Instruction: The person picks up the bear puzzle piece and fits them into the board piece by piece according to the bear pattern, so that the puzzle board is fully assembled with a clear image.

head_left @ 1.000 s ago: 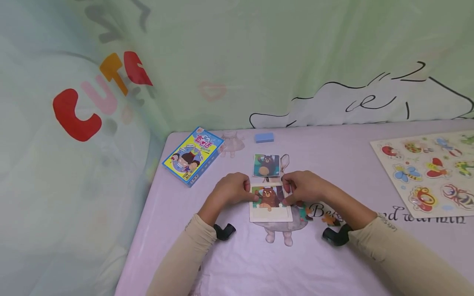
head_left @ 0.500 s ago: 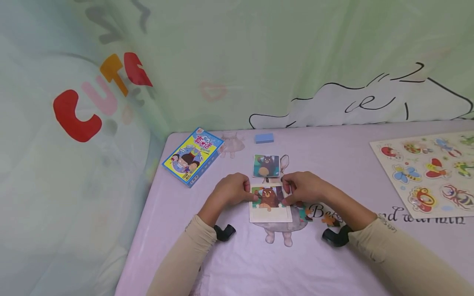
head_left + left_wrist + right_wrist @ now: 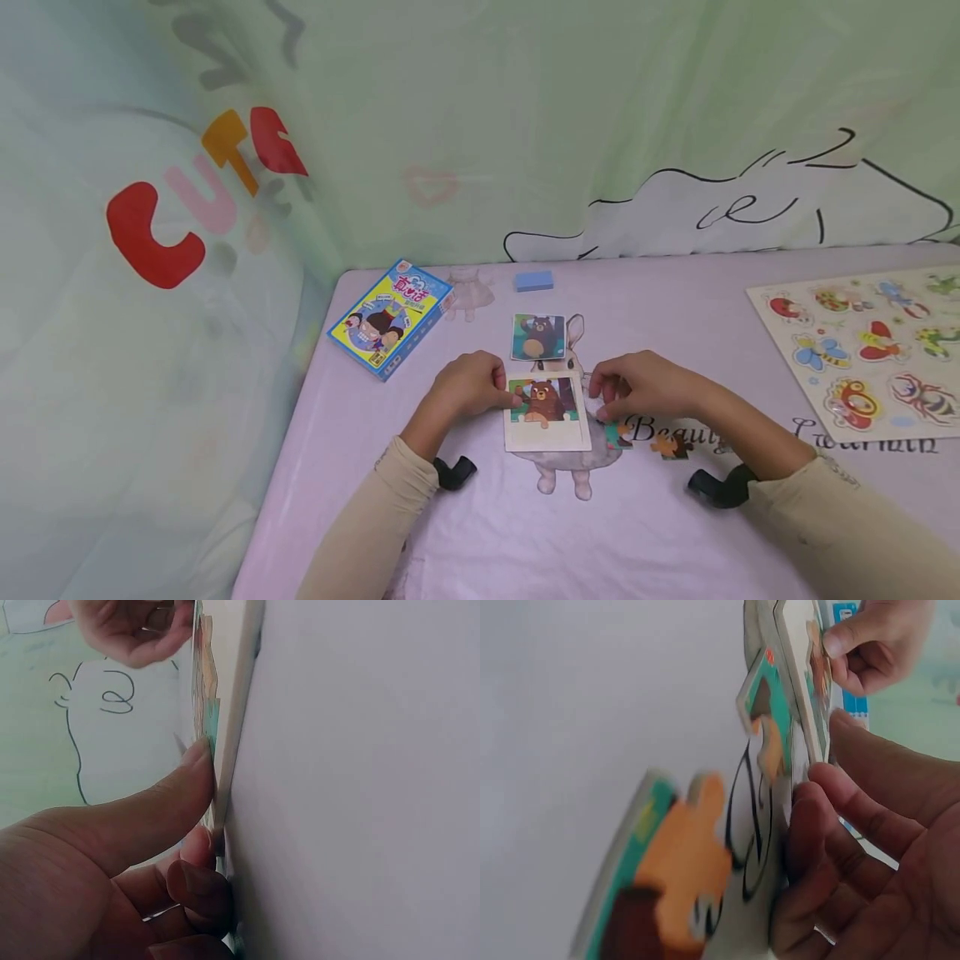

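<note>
A small jigsaw board (image 3: 547,437) lies on the table, its upper part filled with a brown bear picture (image 3: 543,400) and its lower part bare. My left hand (image 3: 468,383) pinches the board's left edge, thumb on the picture and fingers at the side, as the left wrist view shows. To the right, just off the board, my right hand (image 3: 645,385) hovers with thumb and fingers loosely bent and nothing between them. Below it lie two loose jigsaw pieces, a teal one (image 3: 618,436) near the board and an orange-brown one (image 3: 671,447) farther right.
Behind the board lies a bear picture card (image 3: 538,336), and beyond it a blue block (image 3: 534,281). A blue-and-yellow box (image 3: 392,318) stands at the back left. On the right is a large insect board (image 3: 783,332). Curtains rise behind and left.
My right hand has let go of the board's right edge and moved a little to the right, uncovering the loose pieces. My left hand has stayed at the left edge.
</note>
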The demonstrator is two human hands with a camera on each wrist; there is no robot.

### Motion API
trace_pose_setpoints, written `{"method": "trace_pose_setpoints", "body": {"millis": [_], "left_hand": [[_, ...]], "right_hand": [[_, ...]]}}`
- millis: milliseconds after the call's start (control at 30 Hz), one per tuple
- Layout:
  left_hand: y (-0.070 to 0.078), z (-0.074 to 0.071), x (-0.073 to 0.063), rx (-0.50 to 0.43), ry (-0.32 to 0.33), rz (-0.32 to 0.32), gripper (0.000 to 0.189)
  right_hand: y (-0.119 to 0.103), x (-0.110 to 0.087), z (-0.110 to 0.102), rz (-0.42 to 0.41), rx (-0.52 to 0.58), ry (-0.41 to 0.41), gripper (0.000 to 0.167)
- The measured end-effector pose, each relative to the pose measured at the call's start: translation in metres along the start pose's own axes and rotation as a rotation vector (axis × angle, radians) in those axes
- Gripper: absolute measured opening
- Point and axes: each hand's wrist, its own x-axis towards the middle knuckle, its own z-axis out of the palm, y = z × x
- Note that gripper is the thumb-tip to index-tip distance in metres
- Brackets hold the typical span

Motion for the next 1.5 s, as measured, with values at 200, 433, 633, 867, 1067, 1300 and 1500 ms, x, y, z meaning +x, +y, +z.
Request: {"method": "trace_pose_setpoints", "body": {"millis": [200,433,633,867,1067,1300,1500], "left_hand": [[0.0,-0.001,-0.001,0.008,0.003,0.004,0.034],[0.0,-0.001,-0.002,0.002,0.003,0.003,0.034],[0.0,-0.001,-0.002,-0.002,0.001,0.0,0.034],[0.001,-0.003,-0.003,0.001,0.004,0.005,0.034],[0.001,-0.004,-0.003,-0.002,0.002,0.007,0.034],[0.0,-0.003,-0.002,0.002,0.001,0.012,0.035],[0.0,-0.003,-0.001,0.0,0.004,0.017,0.035]], "right_hand": [[0.004,-0.014,-0.001,0.015,-0.028,0.003,0.025],[0.008,-0.024,0.003,0.001,-0.043,0.014,0.026],[0.014,-0.027,0.006,-0.033,-0.049,0.035,0.029],[0.013,-0.03,0.008,-0.069,-0.058,0.054,0.03],[0.013,-0.031,0.008,-0.078,-0.053,0.059,0.031],[0.012,-0.031,0.009,-0.078,-0.051,0.065,0.031],[0.013,-0.031,0.01,-0.061,-0.033,0.062,0.032]]}}
